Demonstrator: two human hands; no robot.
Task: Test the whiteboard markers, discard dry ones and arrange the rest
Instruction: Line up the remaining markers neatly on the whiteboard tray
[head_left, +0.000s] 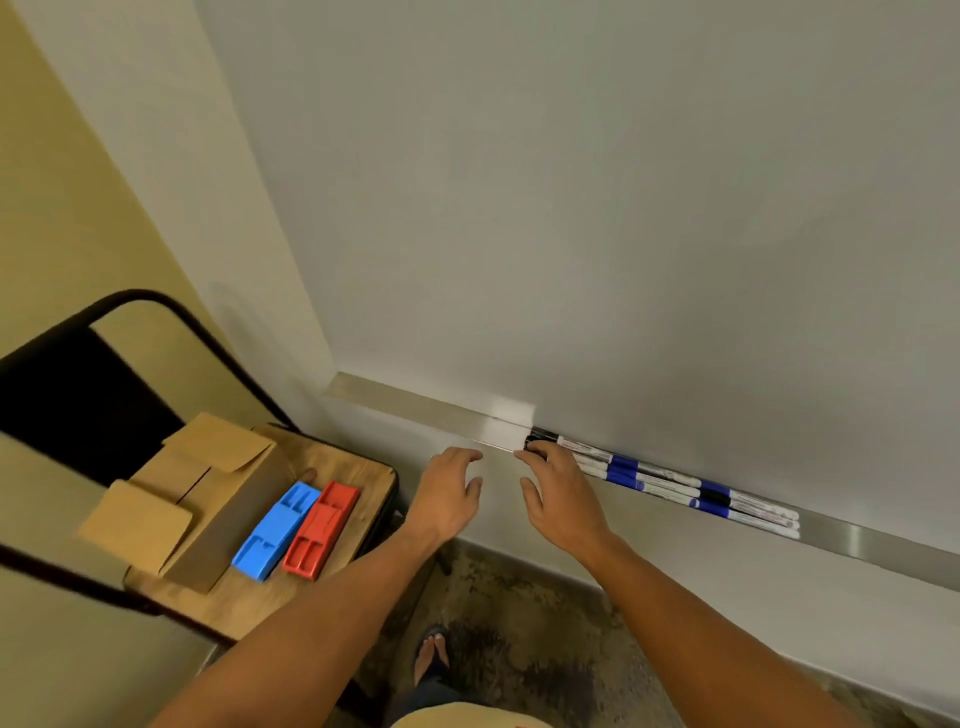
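forearms (332, 613) bare, sleeveless | dark sandal (432, 656) | pale yellow top (467, 717)

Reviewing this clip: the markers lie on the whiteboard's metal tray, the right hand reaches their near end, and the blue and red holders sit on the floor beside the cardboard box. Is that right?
Not quite. In the head view the blue holder and red holder sit on the wooden chair seat, not the floor, beside the cardboard box. The rest holds: markers on the metal tray, right hand at their near end.

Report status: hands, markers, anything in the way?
Left hand open, holds nothing. Right hand fingertips at the markers on the tray; grip unclear. Nothing in the way.
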